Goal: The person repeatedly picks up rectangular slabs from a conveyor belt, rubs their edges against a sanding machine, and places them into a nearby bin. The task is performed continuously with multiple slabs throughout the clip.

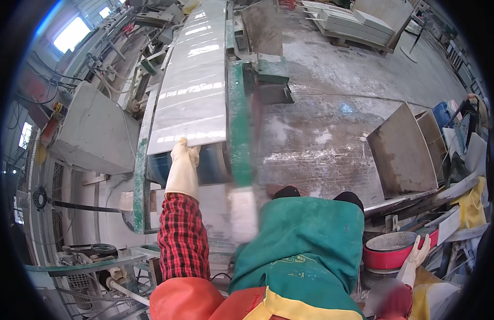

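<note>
Stained floor (321,138) flanked the conveyor (239,122), left hand (184,166) gripping the slab (191,104) by its near edge, right hand (416,254) splayed.

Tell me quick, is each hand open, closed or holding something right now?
Left hand: closed on the near edge of the white slab.
Right hand: open, fingers spread, beside the red tub; contact can't be told.

The green-framed conveyor (239,122) is carrying a long glossy white slab (189,114), its blue belt (207,169) showing beneath the slab's near end. Right of the conveyor, the stained grey floor (321,144) is bearing stacked pale slabs (353,29) at its far end.
</note>
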Tool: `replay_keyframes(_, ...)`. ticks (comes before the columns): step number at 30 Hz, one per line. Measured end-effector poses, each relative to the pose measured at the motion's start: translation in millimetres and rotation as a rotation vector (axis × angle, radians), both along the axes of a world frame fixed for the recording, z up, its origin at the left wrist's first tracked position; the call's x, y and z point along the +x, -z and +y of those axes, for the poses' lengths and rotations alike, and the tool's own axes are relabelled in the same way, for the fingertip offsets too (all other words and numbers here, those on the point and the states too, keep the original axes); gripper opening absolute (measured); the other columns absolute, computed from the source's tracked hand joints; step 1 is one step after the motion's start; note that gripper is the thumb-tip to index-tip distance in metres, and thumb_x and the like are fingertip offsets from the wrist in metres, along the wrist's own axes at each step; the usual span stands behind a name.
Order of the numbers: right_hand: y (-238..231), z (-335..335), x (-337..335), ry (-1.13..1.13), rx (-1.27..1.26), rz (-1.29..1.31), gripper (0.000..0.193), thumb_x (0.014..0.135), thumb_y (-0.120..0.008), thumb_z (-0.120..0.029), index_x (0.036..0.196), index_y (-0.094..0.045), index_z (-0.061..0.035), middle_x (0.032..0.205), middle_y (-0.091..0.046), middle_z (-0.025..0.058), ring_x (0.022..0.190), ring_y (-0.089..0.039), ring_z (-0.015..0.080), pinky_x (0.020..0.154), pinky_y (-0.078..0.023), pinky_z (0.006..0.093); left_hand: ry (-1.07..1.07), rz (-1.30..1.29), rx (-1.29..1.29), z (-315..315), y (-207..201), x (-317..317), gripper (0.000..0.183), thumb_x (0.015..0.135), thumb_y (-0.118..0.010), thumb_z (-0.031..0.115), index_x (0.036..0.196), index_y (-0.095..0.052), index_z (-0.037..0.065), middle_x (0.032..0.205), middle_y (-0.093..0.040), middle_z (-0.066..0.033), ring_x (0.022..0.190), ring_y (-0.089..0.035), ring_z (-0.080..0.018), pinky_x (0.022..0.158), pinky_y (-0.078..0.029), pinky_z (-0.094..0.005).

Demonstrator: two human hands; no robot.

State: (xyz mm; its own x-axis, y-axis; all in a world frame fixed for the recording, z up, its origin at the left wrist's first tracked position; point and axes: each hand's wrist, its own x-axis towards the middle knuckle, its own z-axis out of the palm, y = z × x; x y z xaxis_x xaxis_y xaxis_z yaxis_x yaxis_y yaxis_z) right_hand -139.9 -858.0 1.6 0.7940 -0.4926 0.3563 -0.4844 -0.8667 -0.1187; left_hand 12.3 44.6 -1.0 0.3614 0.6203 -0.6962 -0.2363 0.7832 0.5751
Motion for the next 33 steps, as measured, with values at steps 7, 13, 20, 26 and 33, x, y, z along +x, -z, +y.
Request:
replay_keyframes(7,3.4,4.8,-2.4,-0.032,-0.005,-0.013,0.049,0.094,-0.062,-0.032,0.138,-0.052,-0.0111,0.145,-0.046,0.0188,0.135,-0.041,0.0333,0.115,-0.028,0.0428,-0.025,-0.082,0.091,14.3,17.2,2.3,0.038,0.097,-0.053,0.006,0.132,-0.041,-0.002,0.128,-0.052,-0.0216,0.109,-0.06,-0.0415,0.085,-0.056,-0.0622)
replay_keyframes(13,2.4,13.5,-8.0,-0.051,-0.041,-0.03,0.05,0.094,-0.062,-0.032,0.138,-0.052,-0.0107,0.146,-0.046,0.0185,0.136,-0.04,0.0344,0.115,-0.028,0.0428,-0.023,-0.137,0.071,20.5,23.7,5.8,0.04,0.096,-0.052,0.003,0.134,-0.039,-0.002,0.13,-0.05,-0.0212,0.111,-0.059,-0.042,0.086,-0.056,-0.0626)
replay_keyframes(20,4.0,24.5,-9.1,-0.067,-0.046,-0.06,0.05,0.094,-0.062,-0.031,0.138,-0.052,-0.0107,0.146,-0.045,0.0184,0.136,-0.04,0.0348,0.115,-0.028,0.0436,0.054,0.032,0.132,21.8,21.4,6.8,0.024,0.098,-0.056,0.031,0.103,-0.057,0.008,0.09,-0.067,-0.0115,0.077,-0.069,-0.0263,0.043,-0.046,-0.0312)
replay_keyframes(26,7.8,36.0,-15.8,-0.06,-0.074,-0.102,0.047,0.093,-0.063,-0.027,0.136,-0.054,-0.0082,0.144,-0.047,0.0188,0.133,-0.042,0.0358,0.113,-0.031,0.0434,0.105,-0.306,0.096,-5.1,-14.9,-12.6,0.032,0.098,-0.053,0.014,0.122,-0.046,-0.005,0.118,-0.058,-0.0196,0.099,-0.066,-0.0353,0.066,-0.063,-0.0399)
replay_keyframes(33,5.9,53.2,-14.4,-0.039,-0.062,-0.083,0.049,0.093,-0.062,-0.028,0.138,-0.052,-0.0098,0.145,-0.046,0.018,0.136,-0.04,0.0351,0.115,-0.028,0.0436,0.51,0.28,0.267,9.9,-38.4,-26.1,0.027,0.101,-0.052,0.029,0.096,-0.055,0.003,0.069,-0.056,-0.0012,0.047,-0.055,-0.0079,0.036,-0.047,-0.0149)
